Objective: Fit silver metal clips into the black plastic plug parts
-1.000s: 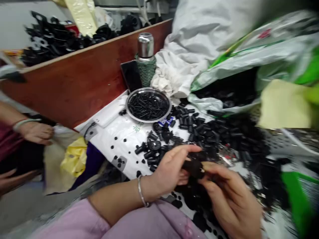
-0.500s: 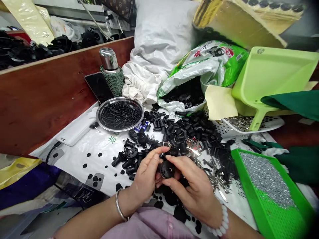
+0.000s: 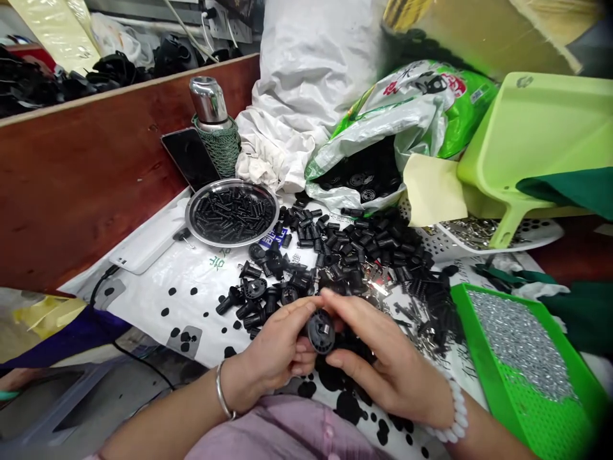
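Just in front of my body, both hands meet around a round black plastic part (image 3: 320, 333), a disc with holes near its rim and a small bright metal piece at its middle. My left hand (image 3: 282, 345) grips its left side, fingers curled underneath. My right hand (image 3: 383, 358) curves round the other side, index finger along the top and thumb by the lower edge; its other fingers are partly hidden behind the disc. Beyond my hands lies a heap of black plastic tubes (image 3: 368, 239). Similar discs joined to tubes (image 3: 255, 289) lie left of it.
A steel plate of black springs (image 3: 188, 220) sits back left by a phone (image 3: 189, 156) and a flask (image 3: 209, 102). A green tray (image 3: 531, 409) of small metal pieces stands right. Behind are an open bag (image 3: 431, 118) of black discs and a light-green dustpan (image 3: 550, 128).
The black part has turned in my hands, so its face with the metal piece shows. My right thumb has shifted slightly away from its edge. The view has shifted a little.
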Available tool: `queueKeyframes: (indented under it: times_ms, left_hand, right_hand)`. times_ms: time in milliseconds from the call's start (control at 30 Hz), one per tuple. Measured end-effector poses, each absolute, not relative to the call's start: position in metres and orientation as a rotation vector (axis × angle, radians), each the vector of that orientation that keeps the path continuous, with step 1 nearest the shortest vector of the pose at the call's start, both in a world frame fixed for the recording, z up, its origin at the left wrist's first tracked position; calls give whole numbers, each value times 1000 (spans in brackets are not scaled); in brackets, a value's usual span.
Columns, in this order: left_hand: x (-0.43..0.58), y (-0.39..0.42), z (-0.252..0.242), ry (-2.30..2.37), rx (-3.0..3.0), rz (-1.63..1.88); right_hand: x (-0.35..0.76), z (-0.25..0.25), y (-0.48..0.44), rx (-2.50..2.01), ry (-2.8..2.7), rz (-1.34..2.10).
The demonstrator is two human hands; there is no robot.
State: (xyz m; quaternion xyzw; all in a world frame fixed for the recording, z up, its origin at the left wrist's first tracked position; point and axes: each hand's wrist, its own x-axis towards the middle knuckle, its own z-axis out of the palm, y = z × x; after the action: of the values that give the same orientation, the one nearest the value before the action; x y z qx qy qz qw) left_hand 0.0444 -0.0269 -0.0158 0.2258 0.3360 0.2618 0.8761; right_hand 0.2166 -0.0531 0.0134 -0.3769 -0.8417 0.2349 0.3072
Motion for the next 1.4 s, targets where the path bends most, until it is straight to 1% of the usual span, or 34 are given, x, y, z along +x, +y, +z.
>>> queueKeyframes:
  times_ms: [233, 433, 533, 633, 700, 767, 833, 900, 1033, 1200, 1400]
  left_hand:
    - [50, -26, -18, 603, 335, 586]
    - [57, -32, -24, 670, 416, 631]
    - [48, -31, -24, 751, 686, 687]
    - [33, -28, -21, 891, 1160, 996]
    - [24, -26, -16, 840, 1517, 1165]
    - [18, -24, -10, 714, 1808, 1157]
    - [18, -21, -4, 650, 1954, 1073]
    - [20, -20, 0, 649, 1991, 1037]
    - [26, -21, -2, 721, 1969, 1078]
    - [31, -27, -5, 802, 1876, 1139]
    - [35, -34, -7, 861, 1650, 1100]
  right_hand:
    - [208, -6, -54, -1103, -1958, 637]
    - [190, -7, -54, -1171, -1868, 767]
    - [191, -7, -54, -1189, -1810, 801]
    - [194, -7, -55, -1210, -1778, 775]
    - [195, -7, -55, -1185, -1797, 720]
    - [195, -7, -56, -1140, -1834, 675]
    - [195, -8, -58, -1129, -1849, 647]
    - [194, -9, -60, -1163, -1833, 627]
    - [193, -12, -65, -1213, -1782, 628]
    - [195, -11, -70, -1221, -1752, 668]
    - [192, -17, -77, -1286, -1676, 588]
